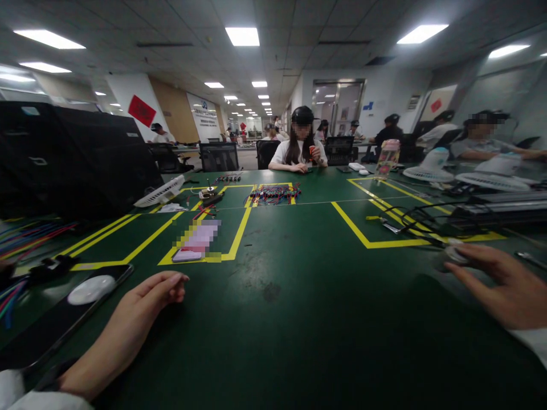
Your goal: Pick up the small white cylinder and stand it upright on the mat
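Note:
My left hand rests on the green table at the lower left, its fingers curled loosely together with nothing in them. It lies just right of a black phone with a white oval object on it. My right hand hovers at the right edge with its fingers stretched out, the fingertips close to a small round white-and-dark object. Whether they touch it is unclear.
Yellow tape outlines mark bays on the table. A phone lies in one bay, coloured wires in another. Black cables and white fans lie right, a black box left. A person sits opposite, others behind.

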Motion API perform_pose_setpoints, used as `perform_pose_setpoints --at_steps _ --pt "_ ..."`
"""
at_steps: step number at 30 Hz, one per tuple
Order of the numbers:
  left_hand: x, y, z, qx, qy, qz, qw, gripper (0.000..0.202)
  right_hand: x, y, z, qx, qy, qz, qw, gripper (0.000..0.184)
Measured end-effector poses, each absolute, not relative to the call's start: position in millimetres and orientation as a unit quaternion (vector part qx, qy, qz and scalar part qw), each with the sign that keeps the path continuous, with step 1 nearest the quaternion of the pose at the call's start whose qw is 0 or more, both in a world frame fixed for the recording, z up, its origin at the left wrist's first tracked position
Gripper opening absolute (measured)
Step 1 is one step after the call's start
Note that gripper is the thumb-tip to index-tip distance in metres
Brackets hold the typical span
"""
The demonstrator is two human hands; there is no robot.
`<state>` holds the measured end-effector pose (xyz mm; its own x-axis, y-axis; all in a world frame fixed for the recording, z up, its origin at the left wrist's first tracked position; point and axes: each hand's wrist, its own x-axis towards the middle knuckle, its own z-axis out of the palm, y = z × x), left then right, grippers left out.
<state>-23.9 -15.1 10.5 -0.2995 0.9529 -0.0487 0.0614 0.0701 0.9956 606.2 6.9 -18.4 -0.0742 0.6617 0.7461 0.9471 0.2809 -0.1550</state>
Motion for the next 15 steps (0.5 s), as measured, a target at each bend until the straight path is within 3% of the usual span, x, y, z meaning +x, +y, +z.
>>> perform_pose_setpoints --at_steps 8,15 --pt "-28.2 -12.5 7.8 0.398 0.604 0.539 0.432 0.02 400.5 8.7 0.5 -0.286 -0.849 0.051 0.441 0.033" --pt "-30.9 -13.4 8.0 0.394 0.59 0.543 0.449 0.02 326.8 19.1 -4.0 -0.228 -0.846 0.177 0.448 0.032"
